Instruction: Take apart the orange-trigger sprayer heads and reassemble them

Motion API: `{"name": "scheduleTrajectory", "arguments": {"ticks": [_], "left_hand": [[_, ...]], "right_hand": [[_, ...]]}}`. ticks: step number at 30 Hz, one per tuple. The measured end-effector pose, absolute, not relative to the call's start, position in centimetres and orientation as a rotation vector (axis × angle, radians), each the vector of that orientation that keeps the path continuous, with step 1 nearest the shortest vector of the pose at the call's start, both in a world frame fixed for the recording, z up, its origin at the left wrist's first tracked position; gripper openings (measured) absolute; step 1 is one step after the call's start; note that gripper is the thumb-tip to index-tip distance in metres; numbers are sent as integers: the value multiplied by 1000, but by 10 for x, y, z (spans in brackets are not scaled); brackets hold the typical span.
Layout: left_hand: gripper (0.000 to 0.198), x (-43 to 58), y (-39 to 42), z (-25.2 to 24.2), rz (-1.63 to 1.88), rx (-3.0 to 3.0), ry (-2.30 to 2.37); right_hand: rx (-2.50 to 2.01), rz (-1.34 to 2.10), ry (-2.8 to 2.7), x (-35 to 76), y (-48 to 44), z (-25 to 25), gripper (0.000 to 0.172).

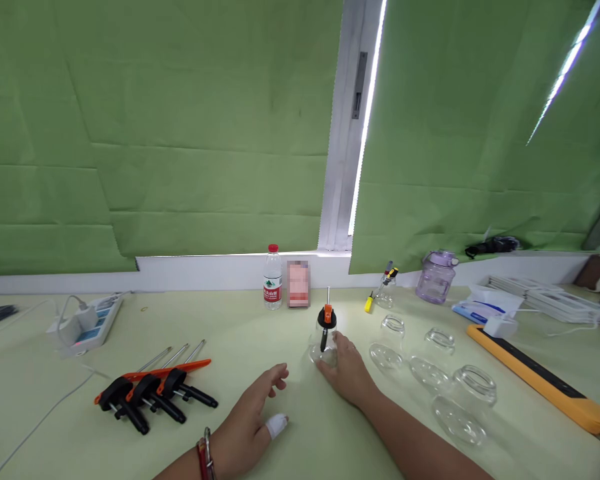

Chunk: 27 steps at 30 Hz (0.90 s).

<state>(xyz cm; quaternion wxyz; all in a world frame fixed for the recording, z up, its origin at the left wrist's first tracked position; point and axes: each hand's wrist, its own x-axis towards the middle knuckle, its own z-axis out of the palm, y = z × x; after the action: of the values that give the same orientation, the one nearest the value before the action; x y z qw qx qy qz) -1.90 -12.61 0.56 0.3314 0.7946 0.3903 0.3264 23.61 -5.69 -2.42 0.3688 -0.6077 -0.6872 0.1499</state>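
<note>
My right hand (pixel 350 373) is wrapped round the right side of a clear bottle (pixel 316 350), which stands on the table. On top of that bottle sits a black and orange pump head (pixel 327 317) with a metal rod pointing up and a black handle hanging down in front. My left hand (pixel 253 417) hovers to the left of it, empty, its fingers apart; white tape covers the thumb. Beyond my left hand, several similar black pump heads (pixel 150 393) lie in a row across an orange strip (pixel 195 366). Several clear bottles (pixel 387 343) stand right of my right hand.
A red-capped water bottle (pixel 273 280) and a pink box (pixel 299 283) stand at the back. Further right are screwdrivers in a glass jar (pixel 386 293), a purple jug (pixel 436 277) and a long orange-black bar (pixel 540 380). A power strip (pixel 103 323) with cables lies left.
</note>
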Motion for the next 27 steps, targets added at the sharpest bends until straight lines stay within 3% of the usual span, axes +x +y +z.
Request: {"name": "scheduleTrajectory", "arguments": {"ticks": [5,11,19,27], "left_hand": [[54,-20,-126,9,771,2158,1068],[48,-23,-124,10,737,2426,1165],[34,-47,-97,39,668,2639,1851],[23,-83,-84,66,151,2434,2310]], "right_hand": [[-1714,311,-1695,248,-31,-36,76],[-1909,109,-1629,254,-6,-34,73],[-1962,61,-1527,263,15,-32,70],[-1934,-39,-1520,261,10,-38,89]]}}
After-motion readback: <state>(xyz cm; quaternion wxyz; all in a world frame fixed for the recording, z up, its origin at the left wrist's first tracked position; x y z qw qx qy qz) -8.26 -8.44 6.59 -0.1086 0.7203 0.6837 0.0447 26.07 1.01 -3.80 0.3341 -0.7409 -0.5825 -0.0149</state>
